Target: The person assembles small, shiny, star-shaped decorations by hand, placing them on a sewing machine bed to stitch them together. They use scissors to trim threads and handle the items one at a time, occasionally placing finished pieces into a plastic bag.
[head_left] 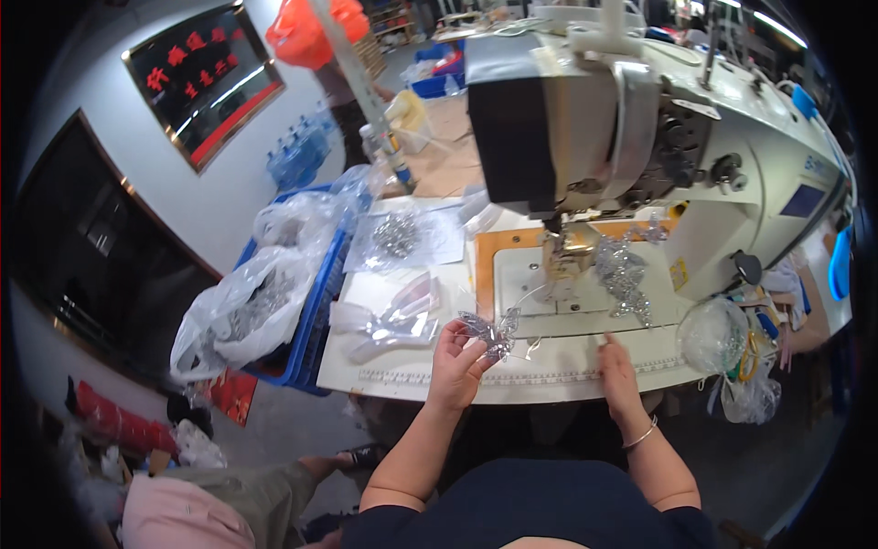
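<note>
The left hand (455, 366) pinches a silver butterfly (498, 337) between thumb and fingertips, over the near part of the table (402, 386), left of the needle area. The right hand (619, 371) is loose, fingers extended over the table's front edge, with nothing visible in its grasp; whether the fingertips touch the top, I cannot tell. Fine strands seem to run beside the butterfly, and I judge they could snag or tangle if pulled against its thin wings. A grip this near the rim might bend a wing if squeezed hard, and fingers working close under the presser foot (564, 274) could be caught should the machine (709, 160) run. The silver cluster (622, 279) right of the foot could hook onto loose thread, since its pieces lie crowded together. Farther left are clear packets (393, 318), a heap of silver bits (395, 235) on a sheet, and a blue crate (309, 340) bearing plastic bags (251, 306). As for writing, the ruler strip (549, 376) carries graduations, a yellow label (678, 273) marks the machine, blue lettering sits on its arm, and red characters cross the framed panel (206, 82) on the wall.
</note>
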`<state>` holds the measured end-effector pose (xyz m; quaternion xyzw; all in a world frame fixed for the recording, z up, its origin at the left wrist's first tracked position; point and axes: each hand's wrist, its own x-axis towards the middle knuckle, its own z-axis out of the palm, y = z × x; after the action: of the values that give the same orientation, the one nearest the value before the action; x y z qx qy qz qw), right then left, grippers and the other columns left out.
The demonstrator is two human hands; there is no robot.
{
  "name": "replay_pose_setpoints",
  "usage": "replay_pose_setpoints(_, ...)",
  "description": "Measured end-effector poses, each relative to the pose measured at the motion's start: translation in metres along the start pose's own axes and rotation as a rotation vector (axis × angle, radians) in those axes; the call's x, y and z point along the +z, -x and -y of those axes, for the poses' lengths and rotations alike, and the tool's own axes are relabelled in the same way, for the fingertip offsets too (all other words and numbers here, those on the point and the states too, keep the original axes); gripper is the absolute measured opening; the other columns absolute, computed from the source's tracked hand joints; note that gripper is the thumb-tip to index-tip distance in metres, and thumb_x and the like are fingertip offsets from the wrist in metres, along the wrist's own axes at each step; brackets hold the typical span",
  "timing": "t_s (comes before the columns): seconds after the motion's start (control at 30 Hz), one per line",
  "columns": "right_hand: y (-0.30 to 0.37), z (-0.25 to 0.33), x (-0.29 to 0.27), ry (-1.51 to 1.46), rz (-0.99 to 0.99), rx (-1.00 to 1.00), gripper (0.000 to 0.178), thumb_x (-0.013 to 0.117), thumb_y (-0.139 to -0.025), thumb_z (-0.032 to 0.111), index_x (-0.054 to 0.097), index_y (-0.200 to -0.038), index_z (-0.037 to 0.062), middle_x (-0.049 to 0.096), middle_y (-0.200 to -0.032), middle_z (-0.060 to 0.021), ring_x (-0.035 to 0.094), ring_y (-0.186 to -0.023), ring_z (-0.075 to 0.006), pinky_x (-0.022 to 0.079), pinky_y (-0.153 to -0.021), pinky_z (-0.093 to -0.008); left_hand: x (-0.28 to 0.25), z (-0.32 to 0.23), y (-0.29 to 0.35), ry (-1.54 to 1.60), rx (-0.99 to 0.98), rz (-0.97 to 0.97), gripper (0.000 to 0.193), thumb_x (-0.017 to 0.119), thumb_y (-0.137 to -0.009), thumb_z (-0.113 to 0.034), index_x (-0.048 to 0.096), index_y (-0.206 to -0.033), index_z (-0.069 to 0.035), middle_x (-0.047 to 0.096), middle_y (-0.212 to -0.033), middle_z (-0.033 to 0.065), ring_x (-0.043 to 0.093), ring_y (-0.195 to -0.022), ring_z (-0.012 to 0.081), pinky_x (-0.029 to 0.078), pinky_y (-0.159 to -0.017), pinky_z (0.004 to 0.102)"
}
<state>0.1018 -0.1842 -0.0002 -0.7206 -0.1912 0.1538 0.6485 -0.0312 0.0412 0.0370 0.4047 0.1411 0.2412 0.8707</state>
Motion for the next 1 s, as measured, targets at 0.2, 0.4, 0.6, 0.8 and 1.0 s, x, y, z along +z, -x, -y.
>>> replay_pose_setpoints(0.2,0.020,0.070,0.050,0.367,0.158,-0.674,0.042,0.065,-0.080,0.004,0.058,-0.121,0.0032,0.051,-0.101,-0.0127,0.053,-0.080,-0.0233,0.047,-0.069,-0.0316,-0.001,0.001,0.033,0.059,0.075,0.036,0.046,0.056,-0.084,0.002,0.037,-0.125,-0.009,0.054,-0.116,0.0114,0.059,-0.105,0.0253,0.053,-0.087,0.0406)
replay_pose_setpoints(0.4,0.018,0.074,0.075,0.322,0.198,-0.727,0.034,0.072,-0.074,0.004,0.066,-0.107,0.0047,0.056,-0.089,-0.0108,0.055,-0.079,-0.0233,0.047,-0.066,-0.0308,-0.002,-0.002,0.046,0.088,0.081,0.085,0.045,0.055,-0.085,0.003,0.037,-0.124,-0.009,0.053,-0.119,0.0139,0.059,-0.106,0.0261,0.052,-0.090,0.0415)
replay_pose_setpoints(0.6,0.019,0.080,0.075,0.299,0.233,-0.677,0.030,0.073,-0.073,0.001,0.068,-0.102,0.0046,0.059,-0.090,-0.0089,0.060,-0.078,-0.0208,0.050,-0.065,-0.0284,-0.006,0.000,0.048,0.101,0.084,0.127,0.044,0.056,-0.084,0.003,0.037,-0.122,-0.008,0.052,-0.121,0.0148,0.057,-0.108,0.0255,0.051,-0.091,0.0415)
replay_pose_setpoints(0.8,0.018,0.080,0.072,0.273,0.256,-0.636,0.025,0.073,-0.075,0.003,0.069,-0.099,0.0062,0.058,-0.086,-0.0084,0.059,-0.071,-0.0200,0.048,-0.060,-0.0276,-0.009,0.003,0.046,0.096,0.048,0.145,0.045,0.057,-0.083,0.003,0.038,-0.122,-0.007,0.050,-0.122,0.0153,0.056,-0.109,0.0250,0.051,-0.091,0.0420)
replay_pose_setpoints(1.0,0.016,0.075,0.068,0.160,0.304,-0.523,0.023,0.070,-0.078,0.001,0.068,-0.101,0.0040,0.058,-0.089,-0.0071,0.057,-0.073,-0.0131,0.047,-0.060,-0.0240,-0.008,0.008,0.042,0.095,0.074,0.114,0.045,0.058,-0.082,0.005,0.039,-0.121,-0.006,0.050,-0.122,0.0155,0.056,-0.108,0.0256,0.050,-0.091,0.0414)
